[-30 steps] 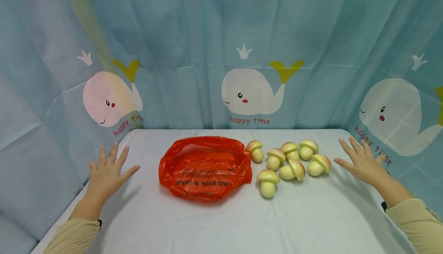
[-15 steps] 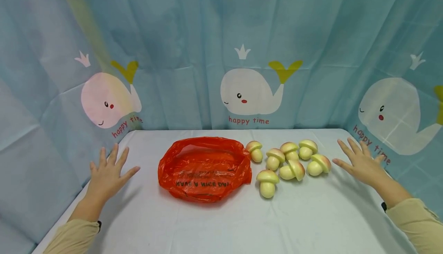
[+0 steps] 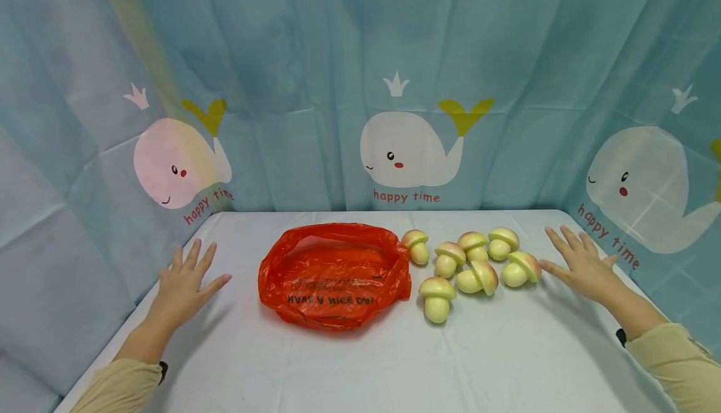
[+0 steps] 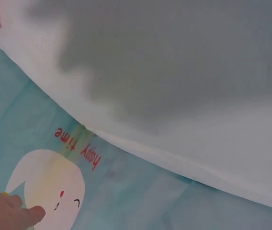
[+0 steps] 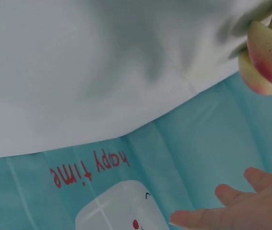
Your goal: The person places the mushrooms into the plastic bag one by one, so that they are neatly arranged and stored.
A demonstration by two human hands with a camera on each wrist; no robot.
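1. Progress: as we judge it, nothing's done yet. All 7 mushrooms lie outside the bag, so all the handling is left.
2. L grip: holds nothing, fingers spread apart, above the L side of the surface, well apart from the bag.
3. R grip: also holds nothing, fingers apart. Thumb's near the rightmost mushroom (head view nearly lines them up, but R wrist view shows a gap).
4. Positions: bag's approx. mid-surface, red, mouth gaping. Mushrooms are in a loose cluster to its R; we can't tell if the nearest one touches the bag or is just beside it.
5. Writing: on the bag we read "HAVE A NICE DA…", upside down, last letter unclear; the line beyond it's too blurred. Curtain has "happy time" in red under ea. of 3 whales. No brand we can make out.
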